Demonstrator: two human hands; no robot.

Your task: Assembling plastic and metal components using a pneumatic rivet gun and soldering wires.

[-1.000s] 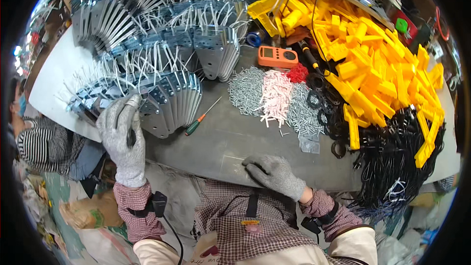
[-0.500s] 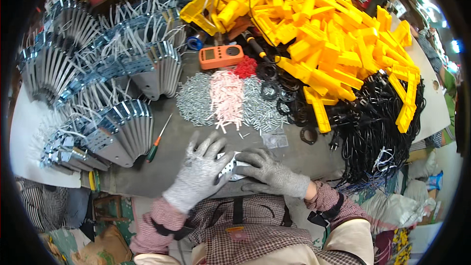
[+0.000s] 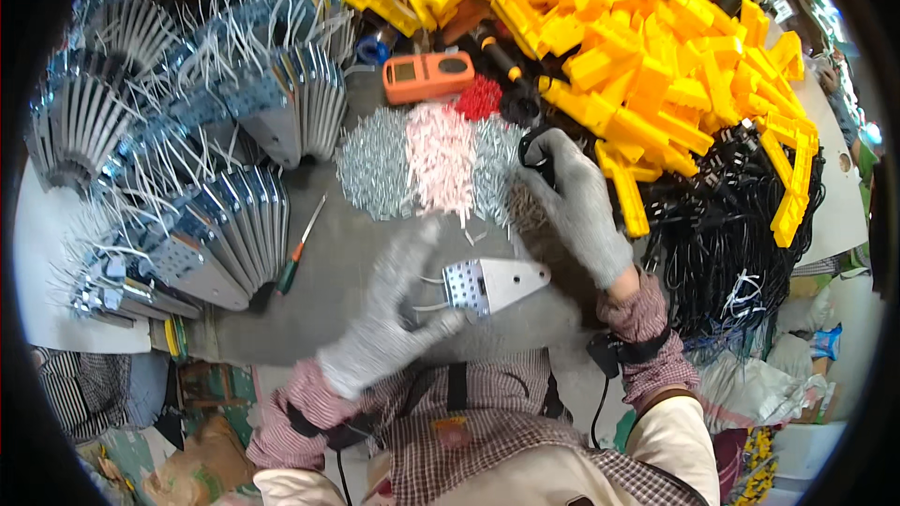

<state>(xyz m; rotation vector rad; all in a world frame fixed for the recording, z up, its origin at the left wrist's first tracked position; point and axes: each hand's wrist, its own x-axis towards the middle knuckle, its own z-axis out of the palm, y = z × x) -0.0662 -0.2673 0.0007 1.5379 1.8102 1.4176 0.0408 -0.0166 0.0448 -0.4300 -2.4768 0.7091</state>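
A silver metal bracket [image 3: 514, 283], tapered with a perforated end and two pale wires, lies flat on the dark grey table. My gloved left hand [image 3: 389, 305] is beside its perforated end with fingers and thumb spread, slightly blurred. My gloved right hand [image 3: 583, 211] is at the pile of black rings, its thumb and fingers curled around a black ring [image 3: 536, 152]; its fingers hide part of the ring. Piles of silver screws [image 3: 373, 164] and pale pink small parts [image 3: 439, 159] lie beyond the bracket.
Stacked metal brackets with wires [image 3: 225, 234] fill the left. A screwdriver [image 3: 298, 253] lies beside them. An orange multimeter [image 3: 428, 77] and red small parts [image 3: 480, 96] are farther back. Yellow plastic housings [image 3: 647, 66] and black cables [image 3: 712, 253] crowd the right.
Both hands have come off the bracket, which now lies uncovered. My right hand has moved up and right to the black rings; my left has shifted slightly left and opened wider.
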